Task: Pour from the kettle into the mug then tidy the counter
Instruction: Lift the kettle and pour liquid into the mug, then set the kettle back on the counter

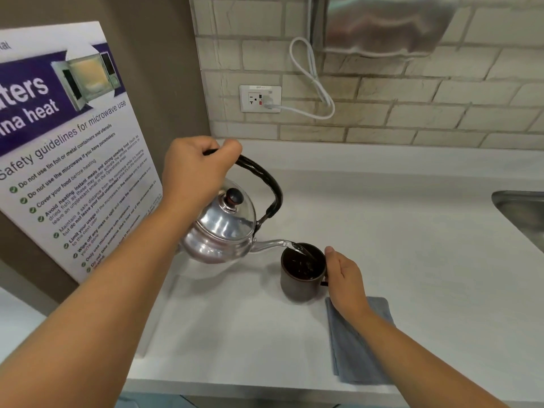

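Clearly mid-pour: the left hand (194, 169), clenched on the kettle (220, 228) handle, tips water into the mug (300, 278) steadied by the loosely curled right hand (344, 278); next, level the kettle before overflow

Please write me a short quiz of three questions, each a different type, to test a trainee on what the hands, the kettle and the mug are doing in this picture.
1. True or false: the kettle stands flat on the counter.
2. Which hand steadies the mug? A) left hand B) right hand C) neither
3. Fill in: the folded grey cloth lies under the right ____.

Key
1. False. The left hand holds it up by the black handle, tilted, and water runs from the spout into the mug.
2. B. The right hand rests against the mug's side.
3. Forearm (wrist).
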### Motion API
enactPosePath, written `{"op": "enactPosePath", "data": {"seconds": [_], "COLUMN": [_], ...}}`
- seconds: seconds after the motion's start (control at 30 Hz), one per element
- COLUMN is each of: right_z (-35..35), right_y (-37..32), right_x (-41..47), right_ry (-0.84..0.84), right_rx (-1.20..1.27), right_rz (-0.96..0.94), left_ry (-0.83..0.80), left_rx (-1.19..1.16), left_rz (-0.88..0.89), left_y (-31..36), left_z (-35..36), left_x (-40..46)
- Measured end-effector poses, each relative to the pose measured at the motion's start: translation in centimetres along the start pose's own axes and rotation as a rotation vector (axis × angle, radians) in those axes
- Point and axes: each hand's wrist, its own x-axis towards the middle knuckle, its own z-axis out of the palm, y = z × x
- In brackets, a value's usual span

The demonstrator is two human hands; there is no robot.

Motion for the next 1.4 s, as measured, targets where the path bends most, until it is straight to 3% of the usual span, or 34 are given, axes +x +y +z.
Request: {"op": "enactPosePath", "data": {"seconds": [0.47, 0.6, 0.77, 0.93, 1.17, 1.4], "right_z": [-0.9, -2.4, -2.3, 2.8, 10.2, 12.1], "right_y": [0.3, -2.5, -11.0, -16.8, -11.4, -8.0], "right_x": [0.6, 2.5, 7.8, 13.8, 19.1, 20.9], "right_ry": [-0.084, 0.004, 0.019, -0.046, -0.195, -0.251], "right_rx": [-0.035, -0.090, -0.043, -0.043, -0.358, -0.372], "right_rz": [0.018, 0.007, -0.130, -0.384, -0.486, -0.524], "left_ry": [0.166, 0.271, 0.273, 0.202, 0.168, 0.204], "left_rx": [-0.418, -0.553, -0.559, -0.510, -0.414, -0.389], "left_rz": [-0.403, -0.458, -0.437, -0.407, -0.412, -0.465], "left_y": [-1.4, -2.0, -4.6, -8.9, -13.8, -16.6], "left_z": [-0.4, 0.1, 2.7, 5.9, 9.2, 10.6], "left_x": [2.8, 5.2, 7.0, 7.9, 9.2, 9.4]}}
